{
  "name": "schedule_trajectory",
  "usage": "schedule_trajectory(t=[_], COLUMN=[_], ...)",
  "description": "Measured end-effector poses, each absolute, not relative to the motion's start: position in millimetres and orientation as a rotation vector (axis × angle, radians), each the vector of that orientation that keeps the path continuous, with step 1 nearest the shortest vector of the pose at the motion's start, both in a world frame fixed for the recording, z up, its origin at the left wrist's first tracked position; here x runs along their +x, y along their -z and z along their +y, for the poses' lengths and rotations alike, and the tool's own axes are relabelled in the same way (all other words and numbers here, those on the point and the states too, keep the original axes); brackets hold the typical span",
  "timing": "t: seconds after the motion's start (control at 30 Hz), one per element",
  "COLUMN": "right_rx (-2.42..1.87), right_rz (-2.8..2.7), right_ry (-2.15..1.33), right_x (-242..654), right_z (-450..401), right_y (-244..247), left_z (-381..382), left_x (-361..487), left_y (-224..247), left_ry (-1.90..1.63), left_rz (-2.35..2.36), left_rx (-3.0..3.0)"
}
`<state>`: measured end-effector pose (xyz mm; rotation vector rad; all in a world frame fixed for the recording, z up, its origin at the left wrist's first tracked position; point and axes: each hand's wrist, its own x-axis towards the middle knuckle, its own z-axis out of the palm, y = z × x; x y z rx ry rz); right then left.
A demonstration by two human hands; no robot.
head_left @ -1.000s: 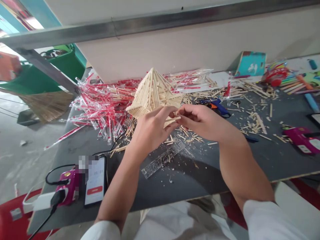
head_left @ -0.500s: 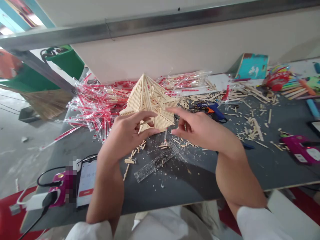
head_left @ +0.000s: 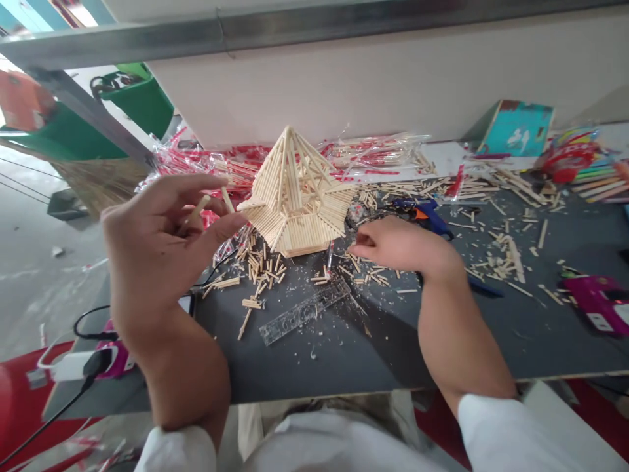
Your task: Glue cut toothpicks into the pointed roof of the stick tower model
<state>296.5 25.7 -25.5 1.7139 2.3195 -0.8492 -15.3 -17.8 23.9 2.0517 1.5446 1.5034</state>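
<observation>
A house-like model (head_left: 307,233) built of thin wooden sticks, with a pointed roof frame and flared lower panels, stands in the middle of the table. To its left is my left hand (head_left: 162,242), raised, with short wooden sticks (head_left: 199,211) among its curled fingers. My right hand (head_left: 400,244) is low over the table, right of the model. Its fingers are bent together, and whatever may be in them is hidden. Cut stick pieces (head_left: 263,265) lie in front of the model. A clear ruler (head_left: 304,313) lies nearer to me.
Behind the right hand lies a blue glue gun (head_left: 432,219). Red-and-clear plastic wrappers (head_left: 230,174) are heaped at the back left. Stick scraps (head_left: 506,259) cover the right side. A magenta power socket (head_left: 597,301) sits far right, and a teal box (head_left: 518,128) at the back.
My left hand has moved away from the model, left and up, with sticks in it. My right hand has shifted slightly right and its fingers have closed. The view has shifted slightly.
</observation>
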Motion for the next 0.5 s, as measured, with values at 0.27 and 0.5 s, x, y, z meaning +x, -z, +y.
schedule_trajectory(t=[0.27, 0.5], right_rx=[1.334, 1.472], right_rz=[2.31, 2.523], right_ry=[1.187, 1.002], right_x=[273, 247], right_z=[30, 16], right_y=[77, 89], left_z=[-24, -32], left_x=[-27, -51], left_y=[-30, -35], left_ry=[-1.408, -1.517], left_rz=[1.513, 1.577], left_rx=[2.2, 2.176])
